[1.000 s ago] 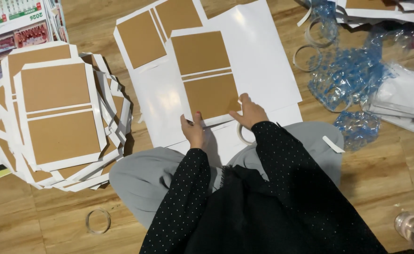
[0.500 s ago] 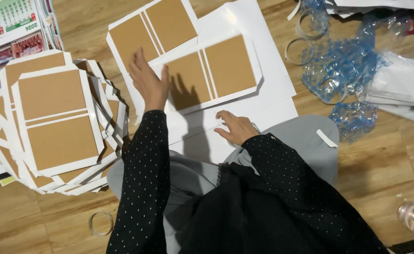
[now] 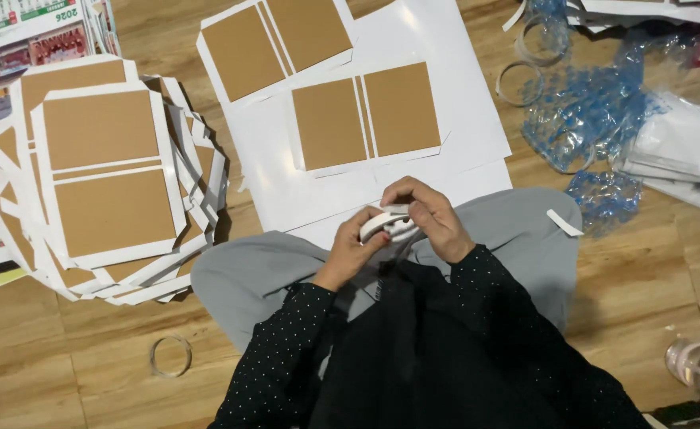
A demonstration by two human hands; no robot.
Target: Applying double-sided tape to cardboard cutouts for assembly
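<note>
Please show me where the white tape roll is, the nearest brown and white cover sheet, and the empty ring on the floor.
white tape roll (image 3: 387,225), head view, its white outer side between both hands.
cover sheet (image 3: 366,117), head view, strip between its brown panels.
empty ring (image 3: 153,355), head view, its left rim.

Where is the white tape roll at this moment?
In the head view, the white tape roll sits just below centre, held between the left hand and the right hand, over the lap, just below the white sheet.
</note>
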